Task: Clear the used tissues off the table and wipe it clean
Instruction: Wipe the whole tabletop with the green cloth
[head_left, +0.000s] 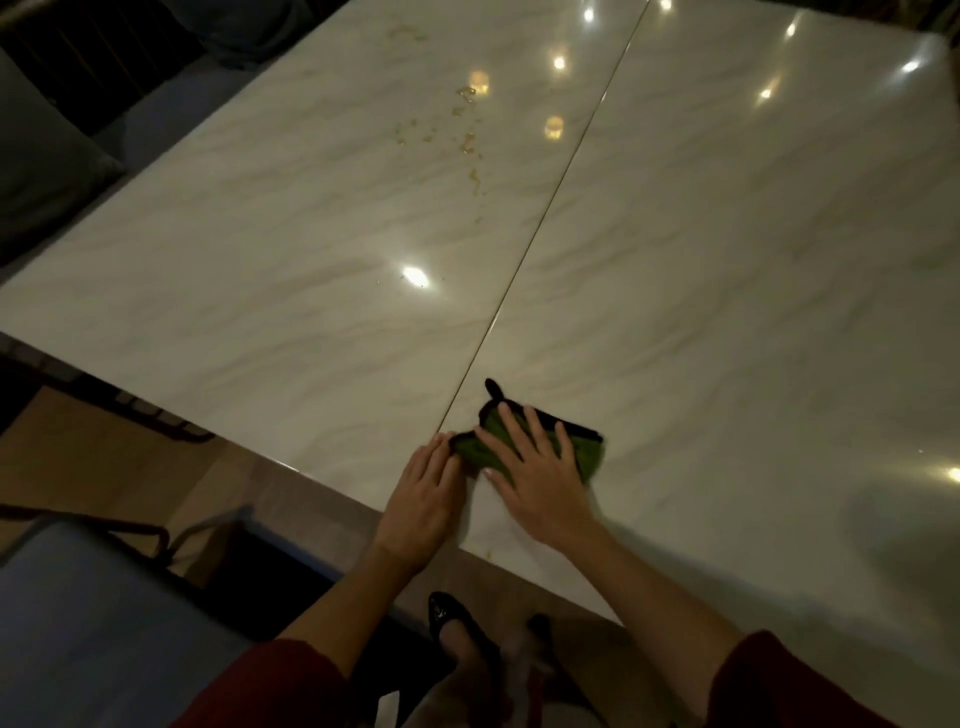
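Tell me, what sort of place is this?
Probably a restaurant or café: two glossy marble-look tables pushed together, a padded seat alongside, yellowish spills on top, and a green cloth for wiping.

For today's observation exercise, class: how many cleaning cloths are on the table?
1. The green cloth lies near the table's near edge, just right of the seam, under the right hand; the left hand is at its left end. Others may lie outside the frame.

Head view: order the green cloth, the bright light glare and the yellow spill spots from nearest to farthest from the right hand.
1. Green cloth, directly under the right hand, at the near edge.
2. Bright light glare, farther out, to the left.
3. Yellow spill spots, farthest, far left side.
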